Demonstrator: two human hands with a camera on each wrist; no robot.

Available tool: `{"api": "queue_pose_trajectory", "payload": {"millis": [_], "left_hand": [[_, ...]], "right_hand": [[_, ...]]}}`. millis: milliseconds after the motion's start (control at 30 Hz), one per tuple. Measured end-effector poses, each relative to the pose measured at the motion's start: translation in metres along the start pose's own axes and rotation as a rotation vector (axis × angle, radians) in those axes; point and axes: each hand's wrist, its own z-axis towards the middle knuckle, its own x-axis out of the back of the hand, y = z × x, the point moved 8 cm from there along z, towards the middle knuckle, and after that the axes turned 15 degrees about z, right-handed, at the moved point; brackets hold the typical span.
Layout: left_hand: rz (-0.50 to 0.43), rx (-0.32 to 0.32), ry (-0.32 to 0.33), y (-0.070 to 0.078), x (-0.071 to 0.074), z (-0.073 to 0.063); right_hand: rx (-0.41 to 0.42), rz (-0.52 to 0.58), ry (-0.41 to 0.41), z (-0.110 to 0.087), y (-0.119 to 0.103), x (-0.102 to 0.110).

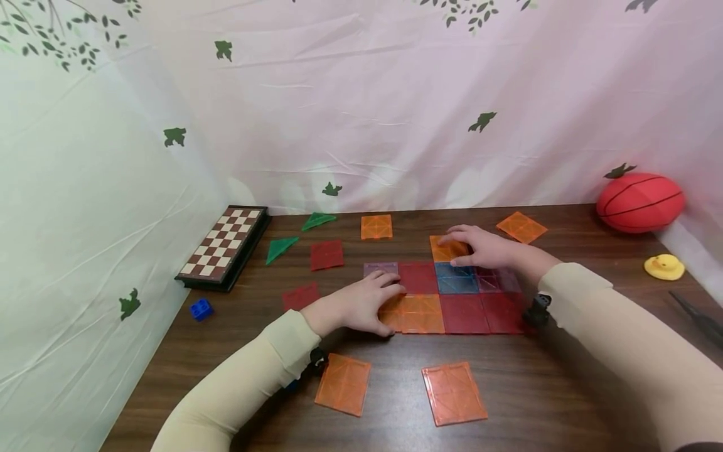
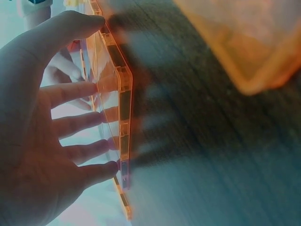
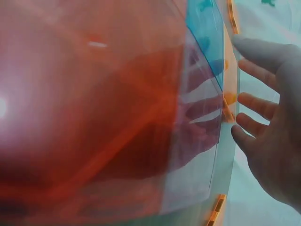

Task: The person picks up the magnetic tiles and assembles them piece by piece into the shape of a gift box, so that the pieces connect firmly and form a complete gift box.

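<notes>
Translucent square magnetic tiles lie edge to edge in two rows on the table. The back row shows a purple tile (image 1: 380, 268), a red tile (image 1: 416, 279), a blue tile (image 1: 454, 284) and purple at the right. In the front row are orange tiles (image 1: 423, 314) and red tiles (image 1: 464, 314). My left hand (image 1: 361, 304) rests its spread fingertips on the left end of the rows. Behind the blue tile sits another orange tile (image 1: 440, 252). My right hand (image 1: 487, 248) touches it with extended fingers, thumb over the blue tile.
Loose orange tiles (image 1: 454, 394) lie in front and behind, with red tiles (image 1: 326, 255) and green triangles (image 1: 280, 249) at the left. A checkerboard box (image 1: 223, 245) and blue block (image 1: 201, 309) stand further left. A red ball (image 1: 640, 203) and yellow duck (image 1: 664, 267) are at right.
</notes>
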Motion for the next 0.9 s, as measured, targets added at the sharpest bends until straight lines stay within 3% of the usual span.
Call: {"api": "queue_pose_trajectory", "payload": {"millis": [300,467,600,667,800,900], "left_hand": [[0.010,0.001,0.002,-0.001,0.002,-0.003],[-0.035,-0.085,0.001,-0.004,0.010,0.005],[-0.155,-0.115,0.023,-0.027,0.026,0.021],[-0.188,-0.057,0.067,-0.050,0.035,0.032],[-0.184,0.171,0.178,-0.106,0.043,0.050],[-0.180,0.309,0.227,-0.138,0.041,0.060]], "right_hand": [[0.072,-0.024,0.003,-0.047,-0.017,-0.025],[0.064,-0.053,0.000,-0.078,-0.018,-0.035],[0.079,-0.097,0.008,-0.096,-0.019,-0.038],[0.094,-0.117,0.020,-0.099,-0.020,-0.039],[0.115,-0.142,0.022,-0.097,-0.022,-0.043],[0.122,-0.140,0.019,-0.094,-0.024,-0.043]]}}
